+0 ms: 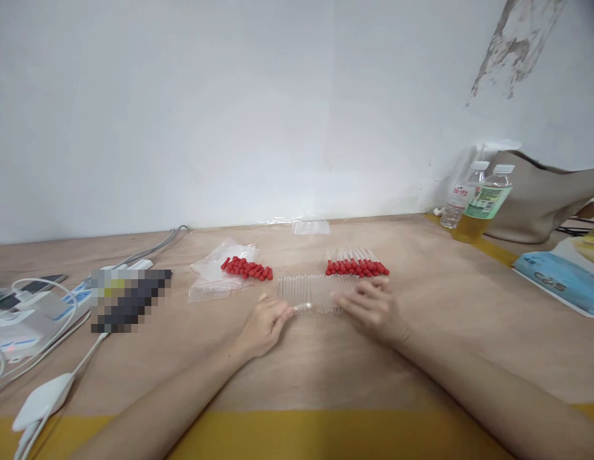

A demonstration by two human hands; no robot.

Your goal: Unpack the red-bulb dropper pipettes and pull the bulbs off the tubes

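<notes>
A row of clear glass tubes [301, 289] lies side by side on the table between my hands. My left hand [263, 324] is closed, its thumb and fingers pinching one glass tube [304, 307] at the row's near left edge. Over the right end of the row, my right hand [373, 308] has its fingers stretched out and touching the tubes; they are slightly blurred. Just beyond it lie several glass droppers with red rubber bulbs [357, 267], bulbs toward me. A pile of loose red rubber bulbs [246, 268] sits back left of the row.
Clear plastic bags [208, 287] lie under and beside the loose bulbs; another bag [311, 227] is near the wall. Chargers, a power strip [81, 294] and cables are on the left. Two bottles [481, 204], a grey-brown bag [527, 198] and a blue packet [555, 278] stand right.
</notes>
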